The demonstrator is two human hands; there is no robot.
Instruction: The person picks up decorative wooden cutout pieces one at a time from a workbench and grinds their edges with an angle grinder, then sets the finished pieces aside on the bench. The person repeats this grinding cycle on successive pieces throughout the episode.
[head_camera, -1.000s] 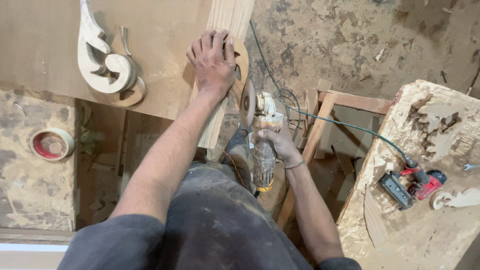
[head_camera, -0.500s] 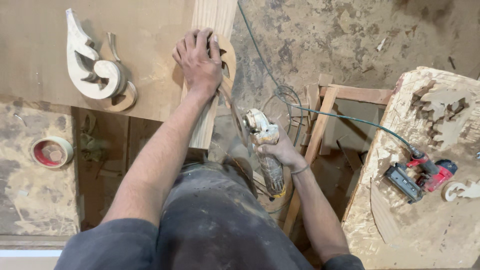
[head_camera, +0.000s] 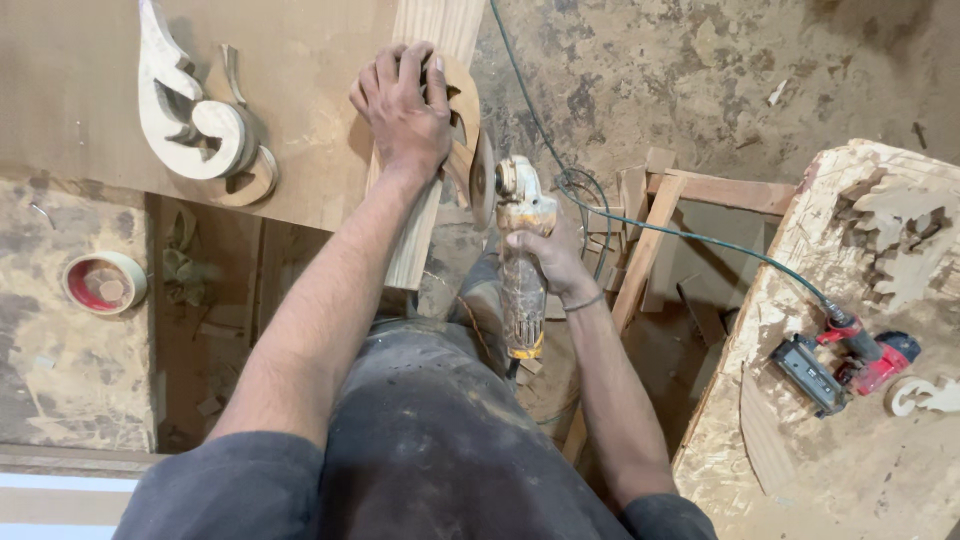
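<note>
- at the far left i count one round tape roll [head_camera: 104, 283] with a red centre, lying flat on the dusty low surface.
- next along i see one large pale carved wooden scroll [head_camera: 192, 115] on the brown board [head_camera: 70, 90], with thinner curved offcuts tucked against its right edge; i cannot count those for sure.
- my left hand [head_camera: 404, 105] is spread flat, palm down, fingers splayed, pressing on one curved wooden piece [head_camera: 461, 125] that sits on a long pale plank [head_camera: 428, 140].
- that plank runs from the top of the view down over the board's edge, and the curved piece sticks out just past its right side.
- my right hand [head_camera: 545, 262] is closed around the body of one angle grinder [head_camera: 520, 260], gripping it firmly; the disc end points up and sits right against the edge of the curved piece.
- one green cable [head_camera: 640, 225] trails from the top, loops beside the grinder, and runs off to the right.
- below that loop i see one rough wooden frame [head_camera: 690, 200] standing on the floor.
- at the right, one worn block-topped bench [head_camera: 860, 440] carries one red and black cordless tool [head_camera: 850, 360] and one small pale scroll cutout [head_camera: 925, 393] just beside it, at the right edge.
</note>
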